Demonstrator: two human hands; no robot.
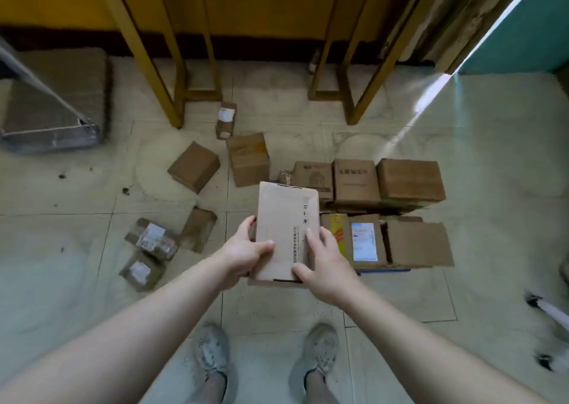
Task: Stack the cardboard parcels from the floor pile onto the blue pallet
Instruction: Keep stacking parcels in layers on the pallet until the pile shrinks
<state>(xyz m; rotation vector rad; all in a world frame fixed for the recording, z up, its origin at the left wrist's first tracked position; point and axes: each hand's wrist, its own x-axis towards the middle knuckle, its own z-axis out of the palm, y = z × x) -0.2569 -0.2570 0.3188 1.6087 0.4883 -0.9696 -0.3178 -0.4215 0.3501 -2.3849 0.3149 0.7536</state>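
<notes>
Blue pallet (pixel 388 270): near edge showing, the rest hidden under stacked parcels (pixel 409 182).
Floor pile (pixel 194 167): left of the pallet.
Held parcel (pixel 284 228): at the pallet's left edge, long axis pointing away from the person.
Left hand (pixel 243 254), right hand (pixel 326 265): both grip the parcel's near end, the right hand nearer the pallet.

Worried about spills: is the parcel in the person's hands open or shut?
Shut: the parcel shows a flat top face, no flap lifted.
</notes>
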